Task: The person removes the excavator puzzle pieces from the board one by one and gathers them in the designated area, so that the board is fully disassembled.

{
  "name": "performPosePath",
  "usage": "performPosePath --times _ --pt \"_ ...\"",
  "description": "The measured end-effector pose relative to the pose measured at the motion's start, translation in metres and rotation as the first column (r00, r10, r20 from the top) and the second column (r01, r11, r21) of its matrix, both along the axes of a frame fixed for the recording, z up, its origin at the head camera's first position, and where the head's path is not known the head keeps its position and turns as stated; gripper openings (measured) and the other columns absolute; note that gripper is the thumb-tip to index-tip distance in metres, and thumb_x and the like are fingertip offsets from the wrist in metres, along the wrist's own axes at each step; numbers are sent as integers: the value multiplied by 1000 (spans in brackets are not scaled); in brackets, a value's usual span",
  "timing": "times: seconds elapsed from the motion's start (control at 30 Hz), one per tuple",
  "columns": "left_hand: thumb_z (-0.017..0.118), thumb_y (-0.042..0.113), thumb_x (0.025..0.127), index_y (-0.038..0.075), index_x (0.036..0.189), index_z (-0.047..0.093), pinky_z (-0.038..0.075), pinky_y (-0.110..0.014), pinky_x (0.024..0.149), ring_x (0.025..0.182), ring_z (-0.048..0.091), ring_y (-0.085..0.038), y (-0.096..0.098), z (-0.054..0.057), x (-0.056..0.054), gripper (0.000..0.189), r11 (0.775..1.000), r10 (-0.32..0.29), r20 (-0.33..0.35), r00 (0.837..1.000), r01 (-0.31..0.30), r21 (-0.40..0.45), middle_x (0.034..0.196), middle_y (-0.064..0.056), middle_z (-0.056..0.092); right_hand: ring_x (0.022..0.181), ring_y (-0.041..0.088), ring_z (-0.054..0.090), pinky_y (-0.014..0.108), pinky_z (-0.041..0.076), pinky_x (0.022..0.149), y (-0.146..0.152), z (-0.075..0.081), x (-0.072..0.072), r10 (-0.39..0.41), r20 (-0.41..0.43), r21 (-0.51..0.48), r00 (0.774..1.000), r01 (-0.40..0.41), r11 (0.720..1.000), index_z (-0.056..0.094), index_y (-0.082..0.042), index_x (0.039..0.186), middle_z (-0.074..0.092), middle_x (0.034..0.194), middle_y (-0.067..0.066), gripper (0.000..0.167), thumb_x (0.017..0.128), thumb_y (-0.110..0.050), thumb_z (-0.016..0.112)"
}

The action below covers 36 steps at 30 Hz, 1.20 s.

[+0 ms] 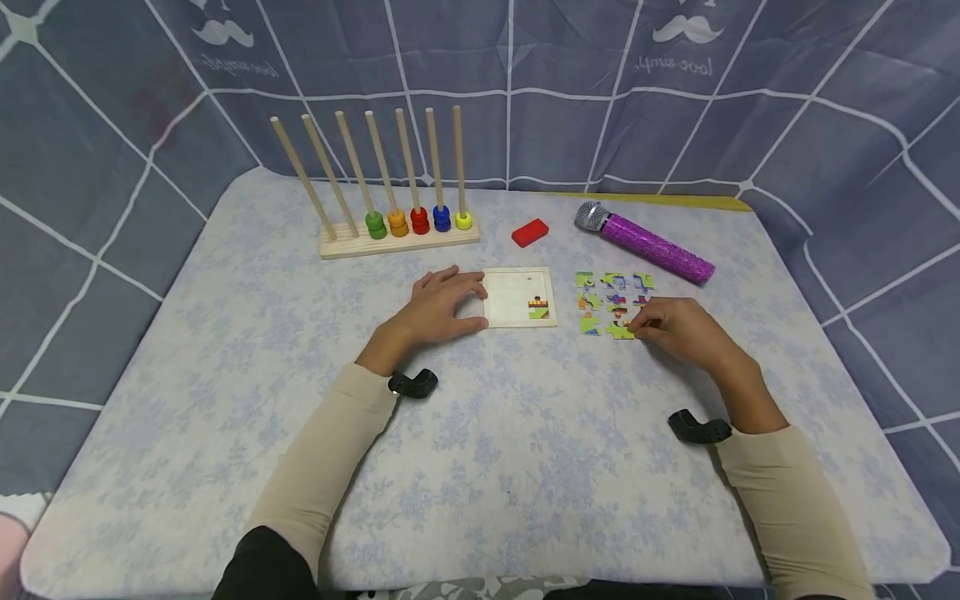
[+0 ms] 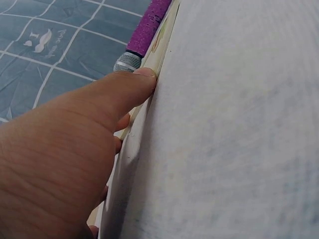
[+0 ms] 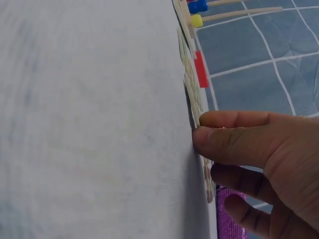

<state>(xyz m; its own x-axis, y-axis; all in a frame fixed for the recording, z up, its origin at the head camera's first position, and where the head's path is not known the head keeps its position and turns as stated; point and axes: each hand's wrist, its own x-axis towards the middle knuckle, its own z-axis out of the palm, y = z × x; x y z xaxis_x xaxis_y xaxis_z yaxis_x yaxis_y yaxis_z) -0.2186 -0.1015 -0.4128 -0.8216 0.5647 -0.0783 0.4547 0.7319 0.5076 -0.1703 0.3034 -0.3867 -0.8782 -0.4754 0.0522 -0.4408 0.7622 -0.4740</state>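
Note:
The shallow wooden puzzle tray (image 1: 517, 298) lies on the table, with a colourful puzzle piece (image 1: 538, 312) set in its lower right corner. My left hand (image 1: 444, 308) rests at the tray's left edge, thumb and fingers spread apart along it. In the left wrist view the thumb (image 2: 134, 84) touches the tray's rim. To the right, puzzle pieces (image 1: 588, 300) lie in loose rows. My right hand (image 1: 678, 329) is at their lower right, thumb and index finger pinching a puzzle piece (image 1: 632, 327) that they mostly cover.
A wooden peg stand (image 1: 397, 242) with coloured beads stands at the back left. Behind the tray lies a red block (image 1: 530, 232). A glittery purple microphone (image 1: 652, 246) lies behind the pieces. A tiled-pattern curtain (image 1: 510, 125) surrounds the table's back and sides.

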Motion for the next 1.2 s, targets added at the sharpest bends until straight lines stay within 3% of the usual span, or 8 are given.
performPosePath --times 0.3,0.57,0.77,1.03,1.2 --pt "67 47 95 22 126 61 4 -61 116 151 15 -36 -3 3 0 40 1000 -2 -2 1000 2 11 161 0 36 84 24 69 44 54 73 -4 2 -1 7 -41 20 999 -6 1000 81 -6 90 74 90 5 13 85 5 77" --pt "68 47 95 23 126 61 4 -62 116 151 16 -36 -2 2 -1 40 1000 -8 -14 1000 8 11 161 0 36 92 31 69 51 52 83 -4 -1 2 11 -63 -35 998 -13 999 79 -6 85 74 91 6 15 85 8 74" --pt "67 48 95 23 126 61 4 -61 116 151 15 -35 -2 1 0 40 1000 0 -9 1000 0 6 161 1 36 81 22 66 43 51 69 -4 -2 2 23 -83 -43 996 -27 999 77 -7 86 73 91 4 14 86 6 75" --pt "67 47 95 23 126 61 4 -62 116 151 16 -36 -2 0 1 40 1000 -8 -6 1000 8 24 161 0 36 74 17 62 38 50 65 -3 -3 3 24 -60 -28 998 -26 999 75 -6 88 69 88 3 12 87 7 74" --pt "67 47 95 22 126 61 4 -62 116 151 16 -36 -1 0 1 40 999 -11 -10 1000 11 31 160 0 37 76 17 55 39 47 69 -2 0 3 24 29 9 999 -24 1000 69 -7 89 62 88 1 12 88 5 73"
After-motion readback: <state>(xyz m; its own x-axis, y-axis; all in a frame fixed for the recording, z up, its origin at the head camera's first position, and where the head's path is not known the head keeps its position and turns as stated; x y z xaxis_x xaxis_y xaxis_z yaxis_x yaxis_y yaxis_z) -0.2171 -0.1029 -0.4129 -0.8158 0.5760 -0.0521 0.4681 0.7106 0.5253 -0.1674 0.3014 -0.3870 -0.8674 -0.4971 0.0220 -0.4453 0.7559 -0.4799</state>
